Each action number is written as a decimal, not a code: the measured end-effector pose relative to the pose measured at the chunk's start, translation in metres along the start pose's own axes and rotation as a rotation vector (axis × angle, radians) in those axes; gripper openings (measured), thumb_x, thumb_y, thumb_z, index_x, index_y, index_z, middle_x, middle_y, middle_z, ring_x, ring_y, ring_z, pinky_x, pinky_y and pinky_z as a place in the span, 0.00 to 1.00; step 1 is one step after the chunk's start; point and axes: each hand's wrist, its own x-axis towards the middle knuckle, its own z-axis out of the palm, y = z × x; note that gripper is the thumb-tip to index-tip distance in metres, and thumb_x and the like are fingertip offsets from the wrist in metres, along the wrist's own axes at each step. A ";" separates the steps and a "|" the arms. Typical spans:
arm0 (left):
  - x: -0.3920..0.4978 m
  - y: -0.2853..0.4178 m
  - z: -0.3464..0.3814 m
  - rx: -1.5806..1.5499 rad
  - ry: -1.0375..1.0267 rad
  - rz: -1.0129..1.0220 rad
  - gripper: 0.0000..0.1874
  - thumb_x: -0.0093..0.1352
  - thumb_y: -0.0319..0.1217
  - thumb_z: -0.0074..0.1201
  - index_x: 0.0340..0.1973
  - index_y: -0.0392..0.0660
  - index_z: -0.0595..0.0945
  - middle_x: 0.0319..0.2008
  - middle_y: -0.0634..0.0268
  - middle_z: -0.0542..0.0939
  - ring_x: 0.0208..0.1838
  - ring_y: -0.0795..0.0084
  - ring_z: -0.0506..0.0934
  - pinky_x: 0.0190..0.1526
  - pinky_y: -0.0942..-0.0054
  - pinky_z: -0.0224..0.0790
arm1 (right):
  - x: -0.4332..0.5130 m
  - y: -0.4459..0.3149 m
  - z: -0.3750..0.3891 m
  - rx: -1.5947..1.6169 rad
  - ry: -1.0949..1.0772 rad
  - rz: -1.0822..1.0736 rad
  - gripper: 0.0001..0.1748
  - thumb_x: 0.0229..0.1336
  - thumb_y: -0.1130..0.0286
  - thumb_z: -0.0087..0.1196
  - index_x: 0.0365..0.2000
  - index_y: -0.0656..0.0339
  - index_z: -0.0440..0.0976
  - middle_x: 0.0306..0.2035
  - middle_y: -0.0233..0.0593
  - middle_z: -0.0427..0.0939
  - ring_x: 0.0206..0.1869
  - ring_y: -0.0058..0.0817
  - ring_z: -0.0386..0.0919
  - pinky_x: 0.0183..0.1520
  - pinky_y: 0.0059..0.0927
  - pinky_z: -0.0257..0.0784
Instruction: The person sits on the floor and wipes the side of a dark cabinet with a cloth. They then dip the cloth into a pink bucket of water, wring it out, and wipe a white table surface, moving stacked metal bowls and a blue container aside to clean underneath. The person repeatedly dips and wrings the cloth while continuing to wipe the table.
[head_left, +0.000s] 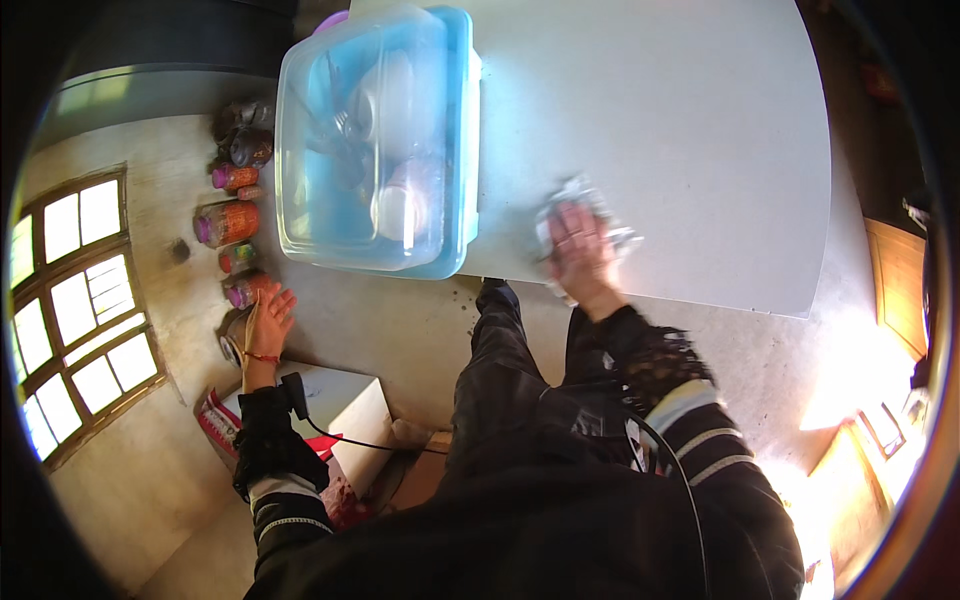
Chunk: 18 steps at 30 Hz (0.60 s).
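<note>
My right hand (583, 251) is spread over a crumpled pale cloth (581, 191) and presses it on the white tabletop (675, 150) near the table's front edge. Both are slightly blurred. My left hand (268, 324) is held out at the left, off the table, with its fingers apart and nothing seen in it. A red string is around that wrist. Beyond it, at the table's left end, stands a light-blue plastic bin (459, 150) with a clear domed lid (300, 165). Through the lid white bowls or cups and some utensils show dimly.
Jars with red and purple lids (229, 223) and dark pots (251, 146) line the wall at the left. A white box (352, 397) stands below my left hand. A thin black cable (352, 440) runs from my left sleeve across my body. A window (82, 300) is at far left.
</note>
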 end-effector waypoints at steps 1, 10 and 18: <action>0.004 0.004 0.001 0.009 -0.040 0.038 0.37 0.67 0.62 0.36 0.63 0.52 0.63 0.59 0.62 0.69 0.64 0.66 0.63 0.63 0.59 0.44 | 0.004 -0.035 0.000 0.140 -0.007 -0.056 0.42 0.54 0.44 0.41 0.66 0.47 0.47 0.70 0.36 0.44 0.71 0.36 0.40 0.71 0.47 0.27; 0.069 0.019 -0.030 -0.105 -0.321 0.087 0.30 0.71 0.52 0.41 0.59 0.43 0.67 0.55 0.59 0.72 0.62 0.64 0.66 0.63 0.61 0.50 | 0.087 -0.067 -0.004 -0.029 0.035 0.037 0.32 0.59 0.56 0.39 0.63 0.52 0.55 0.68 0.31 0.51 0.70 0.30 0.45 0.71 0.40 0.37; 0.101 0.042 -0.028 -0.073 -0.476 0.229 0.27 0.71 0.48 0.42 0.58 0.41 0.68 0.53 0.58 0.73 0.60 0.63 0.68 0.61 0.63 0.55 | 0.093 -0.092 -0.026 -0.155 -0.021 0.171 0.32 0.56 0.60 0.44 0.60 0.59 0.59 0.65 0.41 0.55 0.70 0.38 0.45 0.69 0.48 0.39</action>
